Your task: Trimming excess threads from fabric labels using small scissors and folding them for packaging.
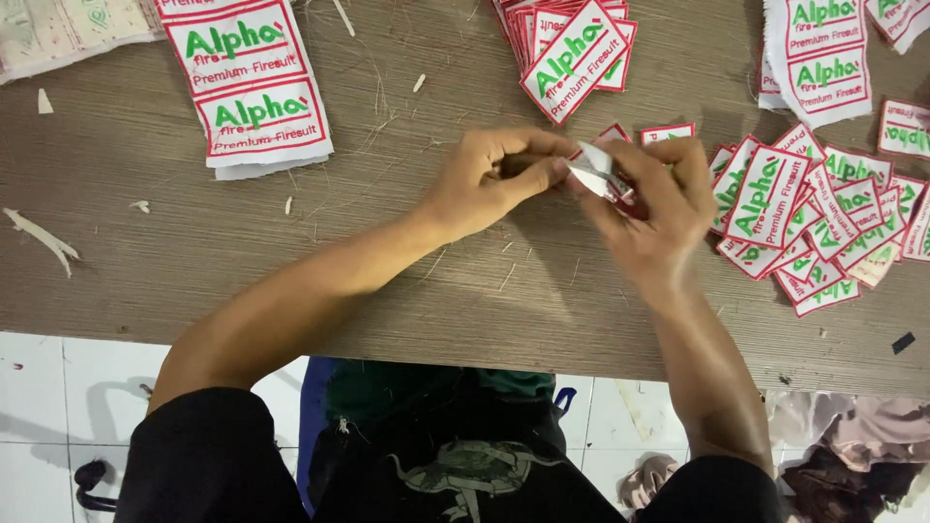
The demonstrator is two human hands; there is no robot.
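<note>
Both hands pinch 1 small patch (603, 174): left hand (484, 184) and right hand (659, 208) at opposite edges. It looks light, limp, best gripped by its border.

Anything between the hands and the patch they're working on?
Nothing visible. Left hand and right hand both already pinch the small white patch above the wooden table, fingers directly on it.

Two hands (494, 179) (649, 208), four heaps of patches (775, 203), one table (194, 252).

Brown wooden board (194, 252), white tiled floor (58, 387), thread scraps
</note>
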